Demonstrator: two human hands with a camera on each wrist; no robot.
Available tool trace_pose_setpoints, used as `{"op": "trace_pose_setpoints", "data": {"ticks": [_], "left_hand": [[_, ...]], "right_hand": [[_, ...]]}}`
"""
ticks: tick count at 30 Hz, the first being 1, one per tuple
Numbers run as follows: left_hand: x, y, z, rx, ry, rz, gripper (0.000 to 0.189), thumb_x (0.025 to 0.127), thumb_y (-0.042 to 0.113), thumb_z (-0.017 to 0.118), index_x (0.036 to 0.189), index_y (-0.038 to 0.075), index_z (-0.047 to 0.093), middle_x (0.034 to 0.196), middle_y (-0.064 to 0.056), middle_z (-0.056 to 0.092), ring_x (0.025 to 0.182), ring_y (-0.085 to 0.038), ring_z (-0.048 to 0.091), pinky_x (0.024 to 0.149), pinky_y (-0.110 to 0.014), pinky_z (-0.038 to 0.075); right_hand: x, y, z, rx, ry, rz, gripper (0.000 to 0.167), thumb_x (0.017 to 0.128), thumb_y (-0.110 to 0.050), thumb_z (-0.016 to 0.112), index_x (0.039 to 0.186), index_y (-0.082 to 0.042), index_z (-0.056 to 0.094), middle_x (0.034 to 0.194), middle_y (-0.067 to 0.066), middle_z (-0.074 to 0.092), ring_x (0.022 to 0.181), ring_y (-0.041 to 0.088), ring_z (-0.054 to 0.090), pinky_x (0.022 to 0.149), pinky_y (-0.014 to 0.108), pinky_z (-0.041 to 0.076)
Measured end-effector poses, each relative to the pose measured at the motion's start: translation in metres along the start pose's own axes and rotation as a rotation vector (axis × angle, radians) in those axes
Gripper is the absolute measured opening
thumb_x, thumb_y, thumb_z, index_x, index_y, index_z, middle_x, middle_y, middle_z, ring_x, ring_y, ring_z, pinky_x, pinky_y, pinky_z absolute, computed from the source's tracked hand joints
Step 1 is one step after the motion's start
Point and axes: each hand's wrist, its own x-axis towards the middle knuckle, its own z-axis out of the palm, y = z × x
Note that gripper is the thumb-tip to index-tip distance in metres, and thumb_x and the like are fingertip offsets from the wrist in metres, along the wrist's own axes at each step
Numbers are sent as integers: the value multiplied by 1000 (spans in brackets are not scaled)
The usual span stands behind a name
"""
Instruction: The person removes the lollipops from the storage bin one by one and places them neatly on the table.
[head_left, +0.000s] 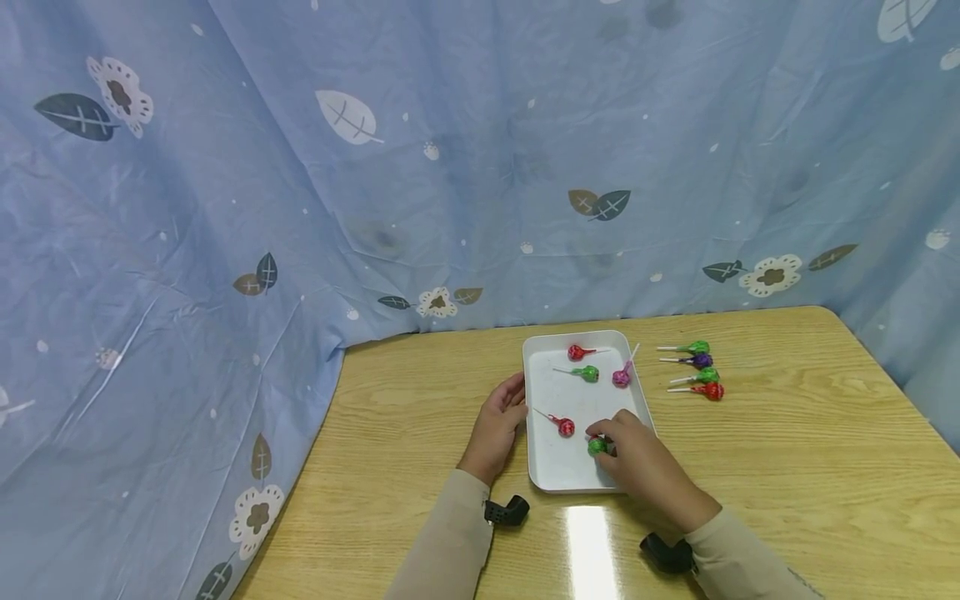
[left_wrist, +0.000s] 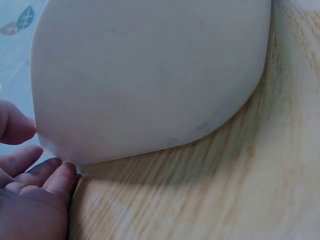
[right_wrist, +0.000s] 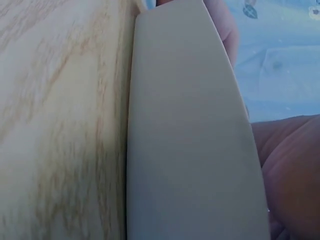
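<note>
Green-wrapped lollipop (head_left: 597,447): located inside the white tray (head_left: 551,462), lower right of its floor, just below and right of the frame's centre; whether it rested on the floor or was raised could not be told.
Right hand (head_left: 645,458): pinched that lollipop between thumb and fingers, reaching over the tray's lower right from the frame's lower right.
Left hand (head_left: 495,425): relaxed, fingers loosely bent and touching the outside of the tray's left wall; it held no candy.
Governing relation: lollipop ball sat at the right fingertips, on the hand's left side; the left hand was well apart, across the tray wall. Stick was hidden by the right hand, so the long axis could not be determined.
Other tray contents: red lollipop (head_left: 576,352) at the top, second green lollipop (head_left: 590,373) beneath it, magenta lollipop (head_left: 621,377) near the right wall, lower red lollipop (head_left: 566,427) just left of the pinched one.
Lollipop row (head_left: 702,361): four pieces on the wooden table (head_left: 795,450), right of the tray, sticks toward the left of the frame.
Backdrop: blue curtain (head_left: 480,167), upper frame.
</note>
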Motion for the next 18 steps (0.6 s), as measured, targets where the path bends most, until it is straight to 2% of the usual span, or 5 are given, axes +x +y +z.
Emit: {"op": "trace_pose_setpoints", "data": {"ticks": [6, 13, 18], "left_hand": [[0, 1, 0, -9, -2, 1, 57, 107, -2, 55, 164, -1, 44, 166, -17, 46, 153, -32, 43, 120, -38, 42], [-1, 1, 0, 0, -7, 5, 58, 106, -3, 55, 163, -1, 45, 165, -16, 46, 153, -31, 43, 120, -38, 42], [-1, 2, 0, -1, -6, -5, 59, 106, -3, 54, 164, 0, 44, 166, -15, 46, 153, -30, 43, 120, -37, 42]], "right_hand": [[3, 3, -3, 94, -8, 62, 16, 92, 1, 79, 106, -5, 73, 97, 2, 60, 85, 17, 56, 72, 33, 55], [3, 4, -8, 175, 21, 52, 20, 95, -1, 78, 115, -2, 75, 101, 2, 64, 85, 17, 58, 70, 30, 54], [1, 6, -13, 225, 76, 68, 16, 95, -1, 78, 111, -2, 77, 103, 4, 66, 86, 18, 60, 72, 30, 55]]}}
